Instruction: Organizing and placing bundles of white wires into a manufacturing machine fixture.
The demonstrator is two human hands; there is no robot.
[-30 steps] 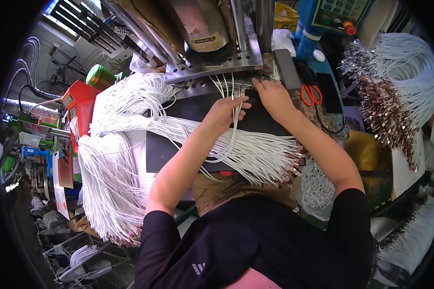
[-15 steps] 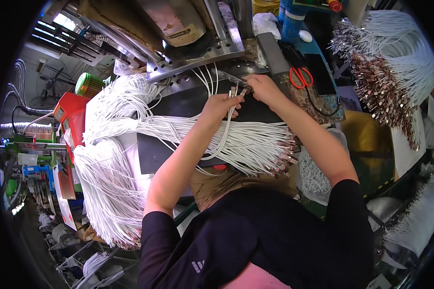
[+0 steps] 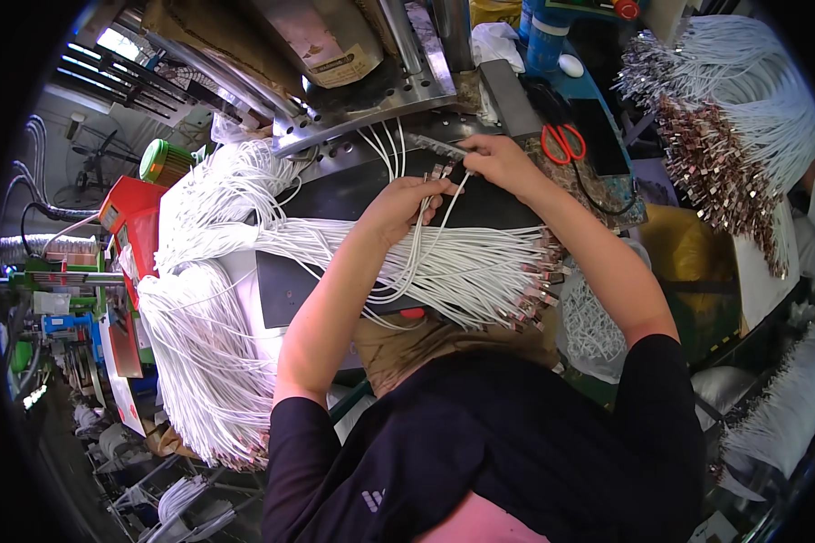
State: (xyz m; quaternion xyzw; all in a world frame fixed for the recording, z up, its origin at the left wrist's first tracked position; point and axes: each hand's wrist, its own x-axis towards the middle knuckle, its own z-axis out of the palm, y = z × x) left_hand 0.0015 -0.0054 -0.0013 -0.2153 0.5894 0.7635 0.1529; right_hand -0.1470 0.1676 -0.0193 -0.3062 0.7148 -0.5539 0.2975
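My left hand (image 3: pixel 406 204) is closed around a few white cables (image 3: pixel 416 249), their metal plugs (image 3: pixel 438 172) poking up past the fingertips. Just right of it, my right hand (image 3: pixel 503 165) pinches the end of a single white cable (image 3: pixel 455 201) that curves down toward the bundle. A narrow grey slotted bar (image 3: pixel 433 145) reaches to the right fingertips; whether they grip it too is hidden. Below both hands a thick bundle of white cables (image 3: pixel 480 262) lies across a black mat (image 3: pixel 285 294), its metal-plugged ends pointing right.
A machine's perforated steel plate (image 3: pixel 371 113) overhangs the far side. More cable piles (image 3: pixel 204 335) lie at left and another bunch (image 3: pixel 724 127) hangs at far right. Red-handled scissors (image 3: pixel 563 145) rest right of my right hand. A clear bag (image 3: pixel 598 326) of white scraps sits below.
One cable has come apart from those in my left hand and is now pinched in my right. My right hand has shifted slightly right, my left slightly left.
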